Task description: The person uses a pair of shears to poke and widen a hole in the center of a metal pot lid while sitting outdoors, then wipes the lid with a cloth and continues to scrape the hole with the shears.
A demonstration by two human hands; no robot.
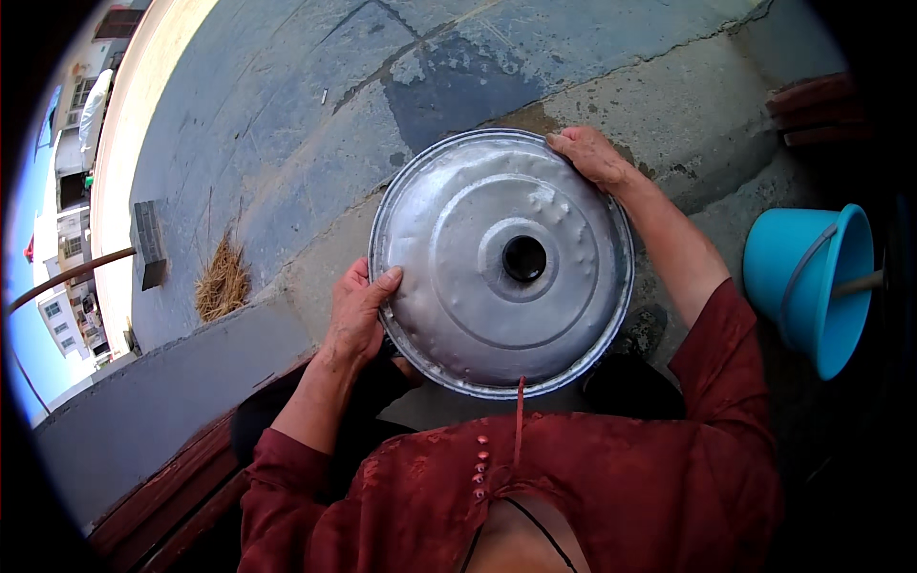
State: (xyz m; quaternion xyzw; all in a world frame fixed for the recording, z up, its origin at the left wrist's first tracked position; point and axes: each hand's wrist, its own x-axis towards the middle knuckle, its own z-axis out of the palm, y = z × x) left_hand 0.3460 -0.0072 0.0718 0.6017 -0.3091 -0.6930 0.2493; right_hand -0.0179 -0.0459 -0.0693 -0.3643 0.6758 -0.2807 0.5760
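Lid, one: round, silver metal, dented, domed, with one black knob near its middle; it is held in front of the person's chest, outer face toward the camera, its lower edge near the red shirt. Hands, two, both on the lid. Left hand: thumb laid on the face at the left rim, fingers bent round behind the edge; how tightly they curl cannot be told, being hidden. Right hand: clasps the upper right rim, thumb at the edge, other fingers mostly behind; the gap between them cannot be judged. The grips stand on roughly opposite sides, presumably to balance a wide, shallow piece and leave the face uncovered. Bucket, one: blue, to the right, well apart from the lid, with one grey bail and one stick in its mouth; it probably stands aside to leave arm room. Straw bundle, one: on the concrete, left. Metal pan, one: on one long rod, just beside the straw, perhaps stored as a sweeping pair. Red cord, one: hanging across the shirt, its tip at the lid's lower rim; whether they touch cannot be told.
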